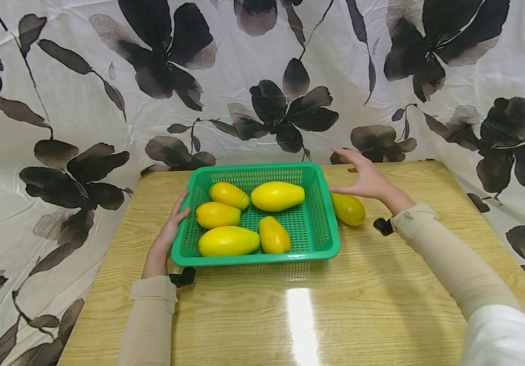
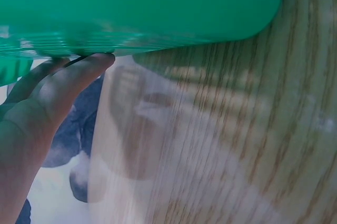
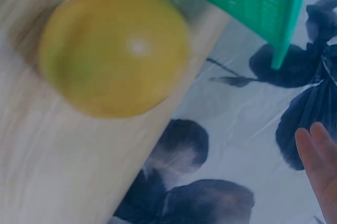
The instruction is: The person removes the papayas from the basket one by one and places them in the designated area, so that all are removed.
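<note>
A green plastic basket [image 1: 253,261] stands on the table with several yellow papayas [image 1: 278,196] inside. My left hand [image 1: 169,229] rests against the basket's left side. In the left wrist view its extended fingers [image 2: 79,79] touch the green wall [image 2: 158,2]. One more papaya [image 1: 349,209] lies on the table just outside the basket's right side. Above and behind it hovers my right hand [image 1: 367,178], fingers spread and holding nothing. The right wrist view shows that papaya [image 3: 116,50] close up, apart from the fingertips [image 3: 316,161].
The wooden table [image 1: 235,315] extends in front of the basket and to both sides. A white cloth with dark flowers [image 1: 244,61] hangs behind the table's back edge. Small black devices [image 1: 383,226] sit at both wrists.
</note>
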Tool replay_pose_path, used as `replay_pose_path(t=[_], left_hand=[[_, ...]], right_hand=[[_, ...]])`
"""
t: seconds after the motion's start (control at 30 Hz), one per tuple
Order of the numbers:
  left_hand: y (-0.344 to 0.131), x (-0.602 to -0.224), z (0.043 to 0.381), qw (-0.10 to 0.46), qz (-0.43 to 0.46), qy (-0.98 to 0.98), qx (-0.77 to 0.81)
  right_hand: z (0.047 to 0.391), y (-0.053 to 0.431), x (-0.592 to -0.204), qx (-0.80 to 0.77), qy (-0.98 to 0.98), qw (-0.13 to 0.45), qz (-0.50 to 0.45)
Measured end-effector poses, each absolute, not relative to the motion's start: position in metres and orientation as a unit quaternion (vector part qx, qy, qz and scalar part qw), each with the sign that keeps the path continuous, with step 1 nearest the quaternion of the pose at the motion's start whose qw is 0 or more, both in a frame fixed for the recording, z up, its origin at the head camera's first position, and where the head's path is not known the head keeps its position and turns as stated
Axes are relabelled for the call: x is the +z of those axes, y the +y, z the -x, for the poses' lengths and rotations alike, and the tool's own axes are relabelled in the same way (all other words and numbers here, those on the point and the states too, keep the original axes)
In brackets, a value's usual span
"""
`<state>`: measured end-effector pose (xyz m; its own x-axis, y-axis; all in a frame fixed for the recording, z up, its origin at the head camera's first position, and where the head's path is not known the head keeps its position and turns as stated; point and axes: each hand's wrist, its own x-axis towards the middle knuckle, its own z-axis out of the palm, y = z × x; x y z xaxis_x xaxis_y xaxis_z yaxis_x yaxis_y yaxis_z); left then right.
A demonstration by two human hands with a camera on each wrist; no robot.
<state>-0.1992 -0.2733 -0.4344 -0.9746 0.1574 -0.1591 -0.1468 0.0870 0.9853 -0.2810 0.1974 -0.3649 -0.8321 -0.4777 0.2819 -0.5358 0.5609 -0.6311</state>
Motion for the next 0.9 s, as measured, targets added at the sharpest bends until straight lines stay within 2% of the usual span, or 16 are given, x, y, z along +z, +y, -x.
replay_pose_path(t=[0.47, 0.9], left_hand=[[-0.261, -0.406, 0.187, 0.123, 0.003, 0.714, 0.689], [-0.274, -0.433, 0.201, 0.115, -0.003, 0.727, 0.677]], right_hand=[[0.289, 0.154, -0.341, 0.367, -0.867, 0.049, -0.333], [0.301, 0.107, -0.341, 0.367, -0.862, 0.033, -0.348]])
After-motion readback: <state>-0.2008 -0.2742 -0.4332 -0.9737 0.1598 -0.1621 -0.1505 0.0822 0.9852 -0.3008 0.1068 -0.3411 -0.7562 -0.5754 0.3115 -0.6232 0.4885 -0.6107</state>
